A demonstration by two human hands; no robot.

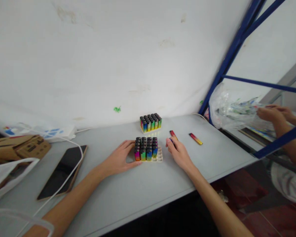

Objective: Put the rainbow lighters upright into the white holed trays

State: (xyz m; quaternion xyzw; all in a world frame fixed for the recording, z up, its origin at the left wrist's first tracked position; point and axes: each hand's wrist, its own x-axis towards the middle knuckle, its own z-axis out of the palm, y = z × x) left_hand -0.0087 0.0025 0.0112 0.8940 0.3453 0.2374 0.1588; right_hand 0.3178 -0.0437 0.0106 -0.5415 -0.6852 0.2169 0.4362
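A white tray (160, 156) with round sockets stands on the table, filled on its left with upright black-topped lighters (143, 154) in rainbow colours. Bare sockets show along its right side. My left hand (122, 157) is wrapped round the tray's left end, thumb at the front corner and fingers behind. Just right of the tray, my right hand (179, 154) is closed in a pinch on a lighter (172, 141), of which only a small dark blue part shows. Two loose red-and-yellow lighters, one close behind my right hand (172, 134) and another farther right (195, 138), lie flat.
Against the wall stands a second tray of lighters (151, 123). To the left lie a phone (62, 172), a white cable (76, 144) and a cardboard box (32, 147). A blue metal frame (227, 62) rises at right; beyond it another person's hands (273, 113) handle a clear plastic bag (224, 105).
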